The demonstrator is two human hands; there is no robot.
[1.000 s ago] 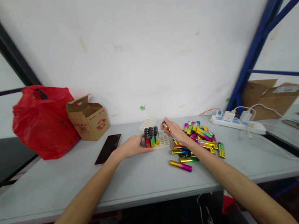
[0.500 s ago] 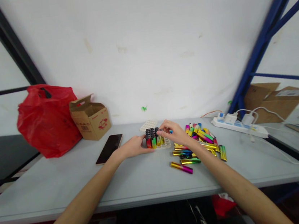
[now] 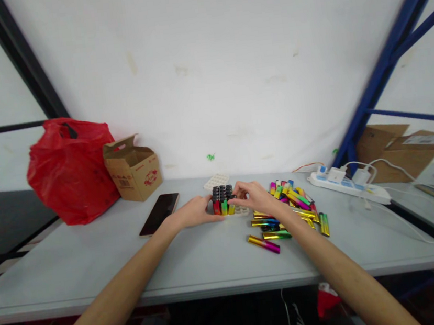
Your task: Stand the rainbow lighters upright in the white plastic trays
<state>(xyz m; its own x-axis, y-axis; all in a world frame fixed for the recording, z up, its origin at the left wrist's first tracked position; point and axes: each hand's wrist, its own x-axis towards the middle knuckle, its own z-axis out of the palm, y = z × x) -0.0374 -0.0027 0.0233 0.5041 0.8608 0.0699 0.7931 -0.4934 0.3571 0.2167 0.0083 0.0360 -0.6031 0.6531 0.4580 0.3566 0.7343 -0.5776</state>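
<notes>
Several lighters (image 3: 222, 193) with black tops and shiny red, green and yellow bodies stand upright, packed in rows in a white tray with holes (image 3: 242, 210). My left hand (image 3: 197, 211) is closed around the left side of the group, thumb along the near side and fingers partly hidden behind. At the right end of the rows, my right hand (image 3: 250, 195) pinches the top of a lighter, mostly covered by the fingers. Close by on the right lies a loose pile of metallic lighters (image 3: 295, 200), partly behind my right forearm. One gold-and-purple lighter (image 3: 264, 243) lies apart in front.
A second white holed tray (image 3: 216, 181) lies behind the group. Left are a dark phone (image 3: 160, 213), an open cardboard box (image 3: 135, 172) and a red plastic bag (image 3: 73, 172). A white power strip (image 3: 349, 188) with plugs and cables lies right, near another cardboard box (image 3: 405, 152).
My right hand has lowered slightly, bringing the pinched lighter down into the front row at the right end. My left hand keeps its place. The view has shifted slightly.
</notes>
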